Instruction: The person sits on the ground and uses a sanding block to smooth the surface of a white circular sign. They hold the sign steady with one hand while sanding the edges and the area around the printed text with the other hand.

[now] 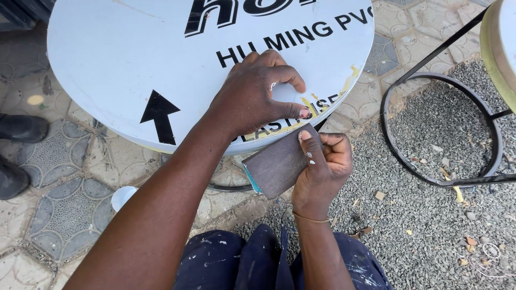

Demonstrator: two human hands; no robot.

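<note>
Head view: two hands, left (252,96) flat on one round sign (107,59), right (322,166) pinching one sandpaper sheet (277,164).

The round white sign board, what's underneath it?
Under the round white sign board show patterned paving tiles and part of a dark curved metal ring near its front edge. The board hides whatever supports it. The left hand rests on top.
</note>
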